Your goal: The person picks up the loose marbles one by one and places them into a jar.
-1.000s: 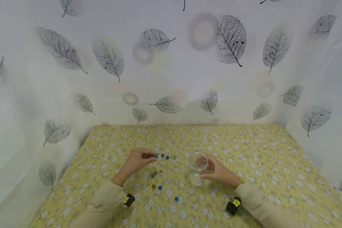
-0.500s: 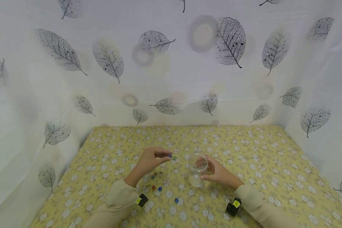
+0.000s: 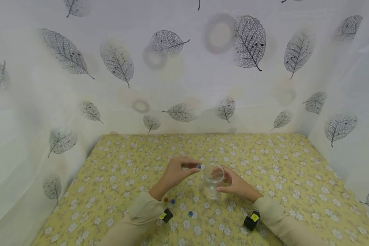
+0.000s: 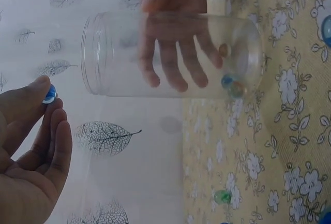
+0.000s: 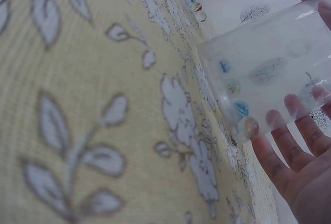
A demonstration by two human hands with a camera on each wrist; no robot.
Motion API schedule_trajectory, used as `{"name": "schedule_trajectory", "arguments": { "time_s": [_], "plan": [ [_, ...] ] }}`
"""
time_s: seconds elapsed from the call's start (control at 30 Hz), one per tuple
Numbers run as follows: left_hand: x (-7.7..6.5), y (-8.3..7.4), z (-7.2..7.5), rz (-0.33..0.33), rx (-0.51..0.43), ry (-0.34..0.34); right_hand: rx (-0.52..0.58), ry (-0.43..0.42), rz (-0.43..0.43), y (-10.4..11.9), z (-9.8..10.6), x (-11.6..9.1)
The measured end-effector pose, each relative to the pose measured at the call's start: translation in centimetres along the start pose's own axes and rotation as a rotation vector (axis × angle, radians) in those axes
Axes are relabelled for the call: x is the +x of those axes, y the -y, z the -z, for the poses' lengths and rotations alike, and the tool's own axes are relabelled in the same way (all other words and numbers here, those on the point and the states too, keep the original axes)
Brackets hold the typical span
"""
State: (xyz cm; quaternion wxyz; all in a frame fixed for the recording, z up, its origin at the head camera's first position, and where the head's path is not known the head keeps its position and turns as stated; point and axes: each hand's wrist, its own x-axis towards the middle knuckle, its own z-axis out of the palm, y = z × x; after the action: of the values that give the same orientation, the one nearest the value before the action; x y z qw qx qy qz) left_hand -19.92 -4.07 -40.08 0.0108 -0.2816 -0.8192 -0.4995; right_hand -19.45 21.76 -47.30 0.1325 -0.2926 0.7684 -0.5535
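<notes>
Between thumb and fingertips my left hand (image 3: 179,171) pinches a blue marble (image 4: 50,94), held just left of the mouth of a clear jar (image 3: 210,190). The jar stands upright on the cloth. My right hand (image 3: 236,185) grips its right side, thumb in front and fingers spread behind the wall. Several marbles (image 5: 241,108) lie on the jar's bottom, blue and amber-swirled ones among them. On the cloth a green marble (image 4: 223,197) shows in the left wrist view; in the head view the left hand hides that area.
Nearer the front lie an orange marble (image 3: 166,200), a blue marble (image 3: 173,201) beside it and another blue marble (image 3: 190,214) farther right. A yellow flowered cloth (image 3: 283,177) covers the table. Leaf-printed white curtains (image 3: 184,78) enclose the back and sides.
My left hand has picked up a blue marble from the row at the back and carried it rightward to the jar's rim. The right hand and jar have stayed in place.
</notes>
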Motion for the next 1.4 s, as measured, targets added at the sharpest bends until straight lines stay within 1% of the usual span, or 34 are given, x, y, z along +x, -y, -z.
{"name": "schedule_trajectory", "arguments": {
  "time_s": [0.07,0.13,0.37,0.47,0.93,1.2,1.4],
  "plan": [
    [0.2,-0.1,-0.4,-0.027,-0.004,-0.010,0.005,0.003,-0.007,0.1,0.0,0.0],
    [0.3,-0.2,-0.7,-0.037,-0.006,-0.015,0.011,0.005,-0.010,0.2,0.1,0.0],
    [0.6,-0.4,-1.8,-0.019,-0.004,-0.024,0.020,0.005,-0.005,0.4,0.2,0.1],
    [0.5,-0.5,-2.0,-0.027,0.006,-0.022,0.019,0.006,-0.001,0.3,0.2,0.1],
    [0.5,0.1,-2.4,-0.098,0.017,-0.007,0.015,-0.005,-0.010,0.4,0.1,0.1],
    [0.4,0.1,-2.5,-0.096,0.024,-0.004,0.013,0.005,0.002,0.1,0.0,-0.1],
    [0.3,0.2,-2.3,-0.086,0.014,0.006,-0.002,0.003,0.009,0.2,-0.1,-0.2]
  ]
}}
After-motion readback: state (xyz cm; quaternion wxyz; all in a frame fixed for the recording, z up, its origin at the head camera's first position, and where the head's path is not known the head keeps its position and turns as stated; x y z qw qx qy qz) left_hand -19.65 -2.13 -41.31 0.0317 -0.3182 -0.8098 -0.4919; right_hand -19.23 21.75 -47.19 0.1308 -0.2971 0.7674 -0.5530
